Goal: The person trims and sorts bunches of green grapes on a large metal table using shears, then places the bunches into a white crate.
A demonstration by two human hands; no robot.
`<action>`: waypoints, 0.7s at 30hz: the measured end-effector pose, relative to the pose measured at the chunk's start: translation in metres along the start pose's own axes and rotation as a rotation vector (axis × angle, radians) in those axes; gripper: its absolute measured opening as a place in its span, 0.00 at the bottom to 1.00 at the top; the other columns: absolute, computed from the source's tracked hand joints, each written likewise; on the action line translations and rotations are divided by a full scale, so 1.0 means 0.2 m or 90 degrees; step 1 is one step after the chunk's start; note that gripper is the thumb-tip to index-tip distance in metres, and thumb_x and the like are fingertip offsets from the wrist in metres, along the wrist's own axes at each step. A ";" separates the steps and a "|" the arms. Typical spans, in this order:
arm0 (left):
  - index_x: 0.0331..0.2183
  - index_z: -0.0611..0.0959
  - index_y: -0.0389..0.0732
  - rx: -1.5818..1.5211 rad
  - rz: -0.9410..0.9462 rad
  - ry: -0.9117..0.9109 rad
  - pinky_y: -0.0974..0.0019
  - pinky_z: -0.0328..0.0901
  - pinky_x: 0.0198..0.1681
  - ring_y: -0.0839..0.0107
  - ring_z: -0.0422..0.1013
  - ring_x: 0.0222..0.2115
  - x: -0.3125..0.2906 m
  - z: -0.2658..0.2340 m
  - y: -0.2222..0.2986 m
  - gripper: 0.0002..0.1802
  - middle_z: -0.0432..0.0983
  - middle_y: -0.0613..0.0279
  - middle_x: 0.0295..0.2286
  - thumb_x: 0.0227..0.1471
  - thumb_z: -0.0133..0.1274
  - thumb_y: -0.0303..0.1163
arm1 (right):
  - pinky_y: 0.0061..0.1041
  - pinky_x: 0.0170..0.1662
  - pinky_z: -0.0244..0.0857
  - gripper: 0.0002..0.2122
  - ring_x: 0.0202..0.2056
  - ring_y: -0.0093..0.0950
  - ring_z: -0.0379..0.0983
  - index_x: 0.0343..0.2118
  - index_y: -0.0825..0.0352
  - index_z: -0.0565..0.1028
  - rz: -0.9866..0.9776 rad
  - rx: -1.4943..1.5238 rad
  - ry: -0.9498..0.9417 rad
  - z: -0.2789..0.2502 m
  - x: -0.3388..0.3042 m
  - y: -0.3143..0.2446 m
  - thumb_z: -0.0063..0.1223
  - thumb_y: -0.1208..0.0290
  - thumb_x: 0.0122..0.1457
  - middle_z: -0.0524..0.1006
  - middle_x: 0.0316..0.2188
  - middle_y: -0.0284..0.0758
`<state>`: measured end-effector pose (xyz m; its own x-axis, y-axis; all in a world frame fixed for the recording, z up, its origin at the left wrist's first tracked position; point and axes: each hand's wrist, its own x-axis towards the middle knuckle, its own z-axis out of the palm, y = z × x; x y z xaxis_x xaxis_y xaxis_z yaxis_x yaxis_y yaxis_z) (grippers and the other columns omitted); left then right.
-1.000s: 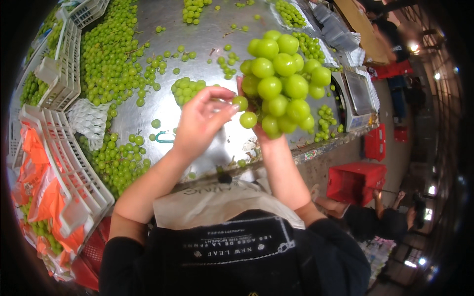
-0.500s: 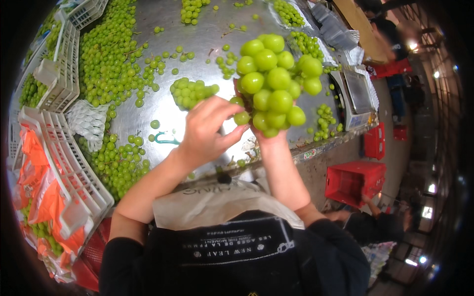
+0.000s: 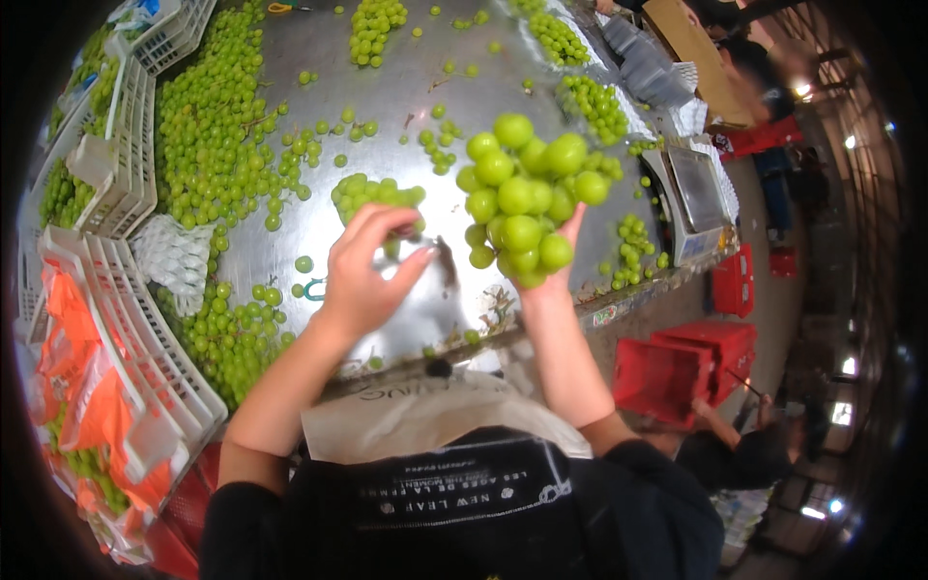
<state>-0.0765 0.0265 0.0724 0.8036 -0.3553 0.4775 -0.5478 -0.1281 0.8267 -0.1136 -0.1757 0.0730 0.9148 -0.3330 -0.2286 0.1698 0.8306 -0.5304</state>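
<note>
A large bunch of green grapes point(image 3: 522, 198) is held up over the metal table by my right hand point(image 3: 549, 280), whose fingers are mostly hidden behind and under it. My left hand point(image 3: 365, 271) is to the left of the bunch and apart from it, with fingers curled and thumb facing them. Bits of green, apparently a grape point(image 3: 392, 248), show between fingers and thumb; blur hides the exact grip. A dark blurred streak shows just right of the thumb. Beyond my left hand, a smaller grape bunch point(image 3: 362, 191) lies on the table.
Loose grapes and a big heap of grapes point(image 3: 208, 126) cover the table's left side. White plastic crates point(image 3: 145, 358) line the left edge. A weighing scale point(image 3: 698, 193) stands at the right, near clear plastic boxes point(image 3: 648, 63). Red crates point(image 3: 667, 372) and another person are at lower right.
My left hand has drawn away from the held bunch toward the left, where it had been pinching a grape. The bunch and my right hand have sunk slightly and tilted.
</note>
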 end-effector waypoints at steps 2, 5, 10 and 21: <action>0.36 0.76 0.34 -0.004 -0.067 0.011 0.71 0.66 0.37 0.69 0.71 0.33 -0.03 -0.06 -0.06 0.17 0.72 0.56 0.31 0.39 0.58 0.24 | 0.37 0.54 0.58 0.35 0.51 0.36 0.62 0.56 0.59 0.58 0.023 -0.032 0.099 -0.04 0.00 -0.04 0.36 0.36 0.52 0.64 0.52 0.36; 0.38 0.75 0.33 0.011 -0.144 0.024 0.71 0.65 0.38 0.70 0.70 0.34 -0.08 -0.15 -0.18 0.16 0.72 0.56 0.33 0.42 0.55 0.22 | 0.37 0.55 0.57 0.37 0.53 0.36 0.60 0.57 0.59 0.57 0.029 -0.025 0.055 -0.30 0.12 -0.10 0.35 0.35 0.52 0.62 0.54 0.36; 0.38 0.75 0.33 -0.011 -0.253 0.083 0.72 0.64 0.37 0.71 0.70 0.34 -0.13 -0.27 -0.34 0.14 0.70 0.59 0.35 0.45 0.51 0.21 | 0.37 0.56 0.55 0.35 0.54 0.35 0.59 0.56 0.60 0.58 -0.034 -0.114 0.091 -0.60 0.43 -0.19 0.38 0.37 0.53 0.62 0.54 0.36; 0.35 0.77 0.34 0.072 -0.300 0.082 0.74 0.64 0.36 0.73 0.70 0.33 -0.05 -0.31 -0.48 0.10 0.72 0.60 0.34 0.47 0.52 0.22 | 0.40 0.51 0.60 0.24 0.48 0.38 0.65 0.49 0.65 0.66 -0.080 -0.129 0.113 -0.73 1.21 -0.31 0.47 0.52 0.56 0.68 0.49 0.38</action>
<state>-0.0168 0.0988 0.0062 0.9879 -0.1190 0.0991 -0.1350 -0.3488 0.9274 0.0442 -0.3729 -0.0691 0.8098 -0.5153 -0.2804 0.1848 0.6777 -0.7118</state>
